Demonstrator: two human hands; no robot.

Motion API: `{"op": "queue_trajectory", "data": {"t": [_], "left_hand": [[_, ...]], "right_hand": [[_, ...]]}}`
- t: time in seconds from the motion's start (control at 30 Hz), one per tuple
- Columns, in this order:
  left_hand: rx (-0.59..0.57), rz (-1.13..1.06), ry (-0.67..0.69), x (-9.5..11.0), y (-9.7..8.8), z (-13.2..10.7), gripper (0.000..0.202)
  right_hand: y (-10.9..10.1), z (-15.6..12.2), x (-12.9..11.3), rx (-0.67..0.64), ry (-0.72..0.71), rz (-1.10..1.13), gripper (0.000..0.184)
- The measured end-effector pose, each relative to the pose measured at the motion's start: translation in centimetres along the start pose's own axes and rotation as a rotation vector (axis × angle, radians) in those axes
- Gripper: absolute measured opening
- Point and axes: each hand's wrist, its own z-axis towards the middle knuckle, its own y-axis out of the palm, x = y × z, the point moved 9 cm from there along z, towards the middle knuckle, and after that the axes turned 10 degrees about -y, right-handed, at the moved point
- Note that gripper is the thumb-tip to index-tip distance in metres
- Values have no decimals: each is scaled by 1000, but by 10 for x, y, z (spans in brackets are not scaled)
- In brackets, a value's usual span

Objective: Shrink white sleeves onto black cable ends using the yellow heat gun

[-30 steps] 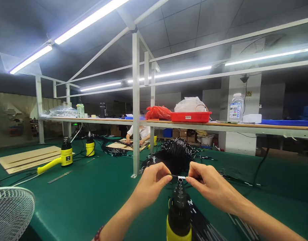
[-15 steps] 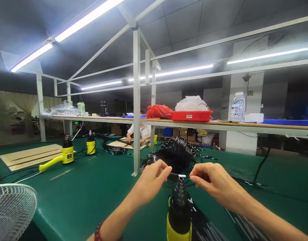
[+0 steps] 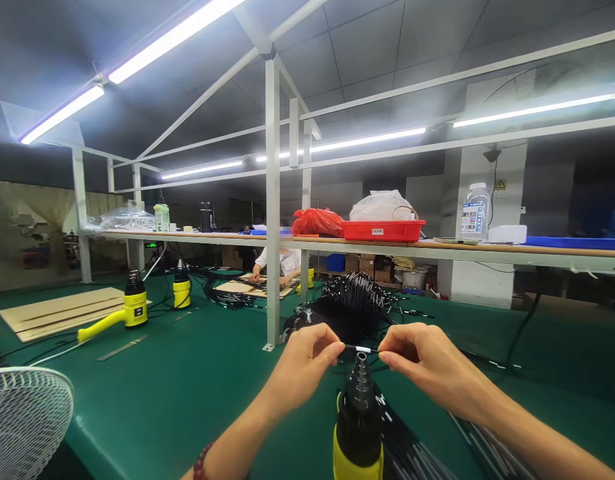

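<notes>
Between my hands a thin black cable with a white sleeve (image 3: 363,349) is stretched level. My left hand (image 3: 312,353) pinches the cable at the sleeve's left, fingertips together. On the other side my right hand (image 3: 412,350) pinches it with thumb and forefinger. Just under the white sleeve is the metal nozzle of a yellow and black heat gun (image 3: 358,427), standing upright and pointing up. Whether the nozzle touches the cable I cannot tell. Many black cables (image 3: 412,443) lie on the table behind and right of the heat gun.
A large heap of black cables (image 3: 357,300) lies beyond my hands, by a white post (image 3: 273,200). Two more heat guns (image 3: 136,305) stand at the left near cardboard sheets (image 3: 62,310). A fan (image 3: 27,423) is at lower left. Across the table a person (image 3: 282,263) handles cables.
My left hand has shifted slightly right and down, with the cable still held over the nozzle. My right hand has hardly moved.
</notes>
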Motion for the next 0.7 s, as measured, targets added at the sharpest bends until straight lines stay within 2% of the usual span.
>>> {"op": "queue_trajectory", "data": {"t": [0.2, 0.37, 0.47, 0.57, 0.7], "left_hand": [[-7, -19, 16, 5, -2, -1, 18], [-21, 91, -2, -2, 0, -1, 39], [-7, 124, 2, -4, 1, -1, 45], [-13, 85, -1, -2, 1, -1, 39], [-74, -103, -38, 0, 4, -2, 26]], "right_hand": [[-4, -3, -3, -32, 15, -29, 28], [-3, -2, -7, -49, -3, -36, 29], [-2, -2, -8, -46, -6, -37, 28], [-3, -2, -8, -39, -2, -29, 28], [-2, -2, -7, -35, -12, -3, 26]]}}
